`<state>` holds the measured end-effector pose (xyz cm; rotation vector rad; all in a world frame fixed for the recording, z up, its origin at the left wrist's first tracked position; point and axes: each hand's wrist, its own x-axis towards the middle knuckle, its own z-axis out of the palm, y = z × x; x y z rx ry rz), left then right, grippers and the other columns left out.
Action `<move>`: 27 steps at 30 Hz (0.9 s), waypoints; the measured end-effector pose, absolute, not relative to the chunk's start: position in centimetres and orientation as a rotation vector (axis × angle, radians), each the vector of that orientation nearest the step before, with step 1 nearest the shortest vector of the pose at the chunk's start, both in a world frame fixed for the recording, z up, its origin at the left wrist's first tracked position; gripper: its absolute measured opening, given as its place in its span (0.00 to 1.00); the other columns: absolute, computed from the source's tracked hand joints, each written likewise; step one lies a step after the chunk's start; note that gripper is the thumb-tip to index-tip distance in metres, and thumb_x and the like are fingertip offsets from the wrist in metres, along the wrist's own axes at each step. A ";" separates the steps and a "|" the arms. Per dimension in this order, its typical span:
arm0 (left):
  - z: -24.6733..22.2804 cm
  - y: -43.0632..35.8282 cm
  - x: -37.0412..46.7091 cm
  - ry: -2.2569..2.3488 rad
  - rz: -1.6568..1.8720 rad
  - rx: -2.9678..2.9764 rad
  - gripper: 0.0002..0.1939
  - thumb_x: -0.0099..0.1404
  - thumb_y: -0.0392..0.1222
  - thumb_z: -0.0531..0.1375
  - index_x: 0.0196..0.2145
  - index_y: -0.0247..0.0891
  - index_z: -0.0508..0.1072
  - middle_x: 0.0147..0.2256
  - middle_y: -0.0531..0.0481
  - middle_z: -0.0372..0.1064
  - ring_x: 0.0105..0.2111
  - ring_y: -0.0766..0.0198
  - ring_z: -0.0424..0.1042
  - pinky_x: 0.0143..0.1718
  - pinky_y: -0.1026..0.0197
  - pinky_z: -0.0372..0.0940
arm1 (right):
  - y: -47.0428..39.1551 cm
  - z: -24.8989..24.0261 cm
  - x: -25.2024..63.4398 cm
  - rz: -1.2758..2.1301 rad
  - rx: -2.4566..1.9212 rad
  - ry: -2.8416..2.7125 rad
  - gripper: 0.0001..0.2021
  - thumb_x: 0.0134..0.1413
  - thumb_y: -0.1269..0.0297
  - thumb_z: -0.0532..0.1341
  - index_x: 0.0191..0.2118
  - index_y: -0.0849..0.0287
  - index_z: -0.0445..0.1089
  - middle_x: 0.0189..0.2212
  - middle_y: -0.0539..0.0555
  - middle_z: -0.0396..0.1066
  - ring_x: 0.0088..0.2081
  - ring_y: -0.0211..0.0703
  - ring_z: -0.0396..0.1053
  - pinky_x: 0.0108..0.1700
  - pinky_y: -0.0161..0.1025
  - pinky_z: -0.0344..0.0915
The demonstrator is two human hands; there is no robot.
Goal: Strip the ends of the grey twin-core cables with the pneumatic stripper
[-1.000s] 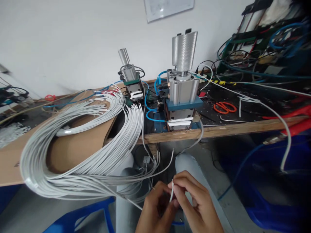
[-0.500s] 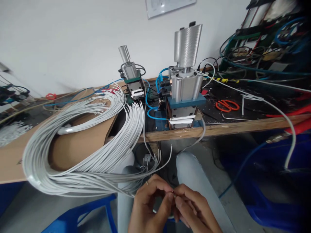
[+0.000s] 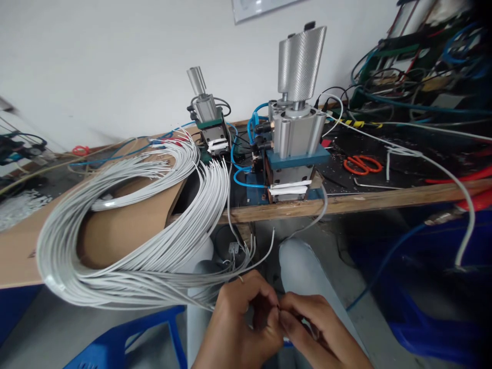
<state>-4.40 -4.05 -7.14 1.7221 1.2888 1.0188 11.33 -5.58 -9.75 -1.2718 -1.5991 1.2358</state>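
Over my lap, my left hand [image 3: 246, 312] and my right hand [image 3: 313, 323] meet fingertip to fingertip. Both pinch what looks like the thin end of a cable, with a small dark tip between the fingers; most of it is hidden. A ring sits on a left finger. Beside my left hand, a thick bundle of grey-white cables [image 3: 126, 279] curls from the cardboard toward my lap. One loose cable [image 3: 265, 261] sticks up just past my hands.
A pneumatic press [image 3: 294, 133] stands near the wooden bench edge [image 3: 346, 201], with a smaller press [image 3: 207, 115] behind it to the left. Orange-handled scissors [image 3: 362, 165] and a hex key lie on the right. A blue stool [image 3: 126, 341] stands lower left.
Both hands have shifted slightly, with the left wrist turned and its fingers curled further over the pinch. The view has moved a little; the cable bundle and presses stay in place.
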 end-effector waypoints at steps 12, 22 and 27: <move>-6.5 -3.3 -5.8 1.199 0.435 2.208 0.12 0.45 0.25 0.55 0.27 0.38 0.68 0.25 0.52 0.67 0.24 0.65 0.64 0.24 0.63 0.55 | -3.7 -9.3 13.3 0.925 -1.049 -2.193 0.08 0.52 0.73 0.61 0.33 0.51 0.71 0.29 0.47 0.76 0.32 0.42 0.75 0.32 0.35 0.73; -8.4 -4.0 -6.0 1.201 0.872 1.614 0.11 0.48 0.26 0.56 0.23 0.41 0.61 0.21 0.55 0.61 0.21 0.66 0.63 0.21 0.66 0.55 | -4.0 -10.3 12.4 1.096 -1.087 -2.067 0.08 0.62 0.62 0.57 0.32 0.50 0.71 0.27 0.45 0.75 0.32 0.40 0.74 0.34 0.34 0.71; -8.4 -4.2 -6.0 1.256 0.687 1.733 0.11 0.45 0.23 0.56 0.21 0.39 0.64 0.20 0.57 0.61 0.21 0.68 0.61 0.22 0.68 0.53 | -4.2 -10.7 12.9 1.199 -1.122 -2.135 0.06 0.60 0.63 0.59 0.31 0.50 0.71 0.29 0.47 0.75 0.34 0.41 0.73 0.37 0.35 0.70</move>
